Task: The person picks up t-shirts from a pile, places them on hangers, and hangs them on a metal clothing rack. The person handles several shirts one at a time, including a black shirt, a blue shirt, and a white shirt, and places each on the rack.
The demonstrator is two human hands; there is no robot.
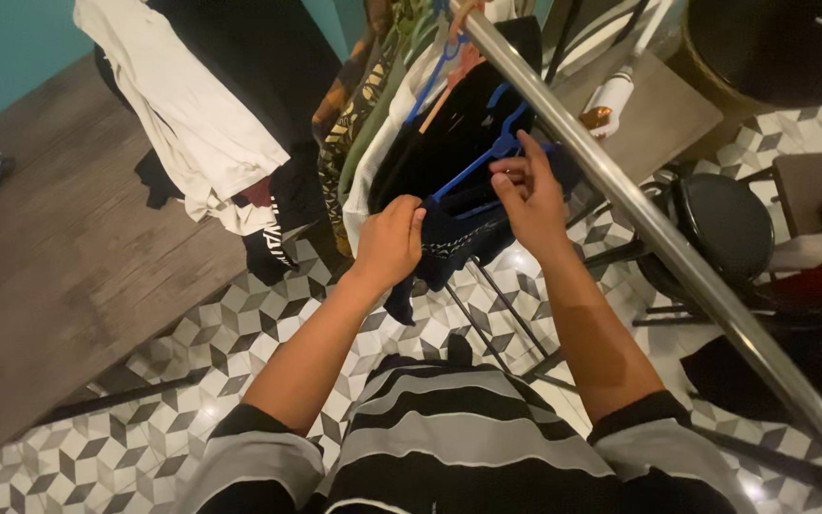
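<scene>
A dark navy garment (459,233) hangs from a blue plastic hanger (487,152) under a shiny metal clothes rail (620,190). My left hand (390,240) is closed on the garment's left edge by the hanger's lower arm. My right hand (530,195) pinches the hanger and the cloth at its right side, fingers curled just below the rail. Both forearms reach out from striped grey and black sleeves.
More clothes hang on the rail further back: patterned, green and white pieces (373,105). A white and black pile (202,124) drapes at the left. A black round stool (723,224) stands right of the rail. Patterned tile floor (230,333) meets a wooden floor (59,247).
</scene>
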